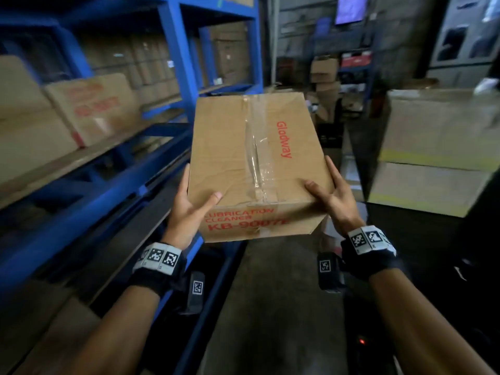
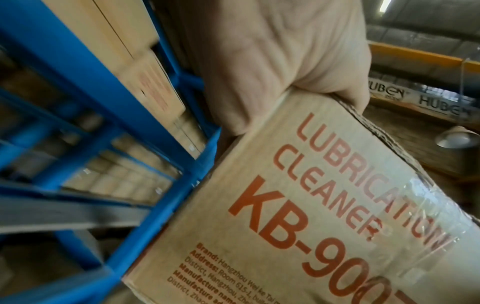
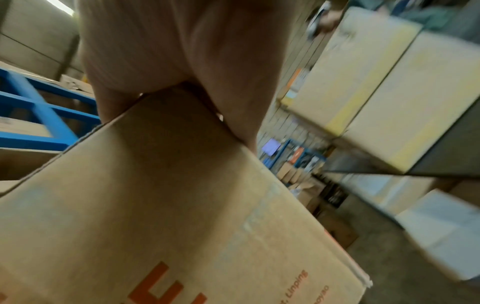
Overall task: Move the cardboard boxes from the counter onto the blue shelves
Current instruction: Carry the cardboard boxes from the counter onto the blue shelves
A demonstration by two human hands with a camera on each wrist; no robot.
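Note:
A taped cardboard box (image 1: 251, 163) printed "Glodway" and "LUBRICATION CLEANER KB-9007" hangs in the air between my hands, tilted, in the aisle beside the blue shelves (image 1: 176, 58). My left hand (image 1: 189, 204) holds its near left corner, thumb on top and fingers along the side. My right hand (image 1: 331, 190) holds the near right corner the same way. In the left wrist view my palm (image 2: 272, 61) presses the box's (image 2: 324, 195) printed face. In the right wrist view my hand (image 3: 182, 51) clamps a corner of the box (image 3: 155, 205).
Similar boxes (image 1: 94, 106) sit on the blue shelf at the left. Large stacked cartons (image 1: 433, 147) with yellow tape stand at the right. A narrow aisle floor (image 1: 270, 307) runs ahead, with more boxes and racks at its far end (image 1: 324, 74).

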